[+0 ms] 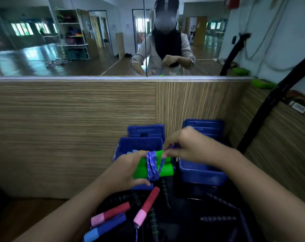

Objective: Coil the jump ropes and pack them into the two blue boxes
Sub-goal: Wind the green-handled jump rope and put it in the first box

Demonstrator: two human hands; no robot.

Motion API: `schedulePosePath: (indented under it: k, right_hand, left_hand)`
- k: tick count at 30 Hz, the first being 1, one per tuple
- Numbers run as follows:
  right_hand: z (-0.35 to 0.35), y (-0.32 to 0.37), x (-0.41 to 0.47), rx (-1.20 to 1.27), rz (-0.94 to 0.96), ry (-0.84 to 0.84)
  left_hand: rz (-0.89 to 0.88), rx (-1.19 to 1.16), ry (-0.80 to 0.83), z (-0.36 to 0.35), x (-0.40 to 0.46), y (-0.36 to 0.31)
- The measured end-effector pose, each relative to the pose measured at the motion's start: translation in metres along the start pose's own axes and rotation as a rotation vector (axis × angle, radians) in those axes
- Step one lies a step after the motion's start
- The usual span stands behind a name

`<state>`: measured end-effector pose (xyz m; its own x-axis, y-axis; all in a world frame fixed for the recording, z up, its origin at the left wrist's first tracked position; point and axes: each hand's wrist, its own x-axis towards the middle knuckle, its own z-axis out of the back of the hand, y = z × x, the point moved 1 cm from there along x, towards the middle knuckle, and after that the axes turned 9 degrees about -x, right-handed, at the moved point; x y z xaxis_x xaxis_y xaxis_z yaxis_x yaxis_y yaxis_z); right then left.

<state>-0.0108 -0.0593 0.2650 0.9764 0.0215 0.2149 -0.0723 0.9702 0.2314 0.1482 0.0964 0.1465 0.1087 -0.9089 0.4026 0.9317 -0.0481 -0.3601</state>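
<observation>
My left hand point(129, 169) grips a jump rope's two green handles point(165, 169), held side by side over the left blue box point(139, 143). Purple speckled rope point(152, 165) is wound around their middle. My right hand point(188, 147) pinches the free end of that rope just above the handles. The right blue box point(200, 173) stands below my right wrist. Below my hands lie loose ropes: two red-and-pink handles point(147, 205), a blue handle point(106, 227) and several black ribbed handles point(218, 218).
Two blue lids point(145, 131) lean against the wood-grain wall panel point(69, 128) behind the boxes. Above the panel a mirror point(78, 41) reflects a person and a hall. Black poles point(274, 96) slant at the right; wooden floor point(17, 217) lies at the lower left.
</observation>
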Motion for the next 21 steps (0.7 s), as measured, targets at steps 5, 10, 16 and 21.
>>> schedulePosePath:
  k: [5,10,16,21]
  right_hand:
    - [0.014,-0.026,0.013,0.452,-0.236,-0.014]
    - [-0.018,-0.031,0.011,1.143,-0.352,0.011]
    - [-0.038,-0.037,0.001,1.258,-0.304,-0.111]
    - [-0.038,-0.041,-0.005,1.374,-0.295,-0.200]
  left_hand:
    - [-0.270,-0.196,-0.232,-0.005,0.011,-0.041]
    - [-0.110,-0.357,-0.367,0.002,0.016,-0.050]
    - [0.100,-0.438,-0.349,-0.001,0.018,-0.052]
    - [0.213,-0.581,-0.396,-0.004,0.024,-0.063]
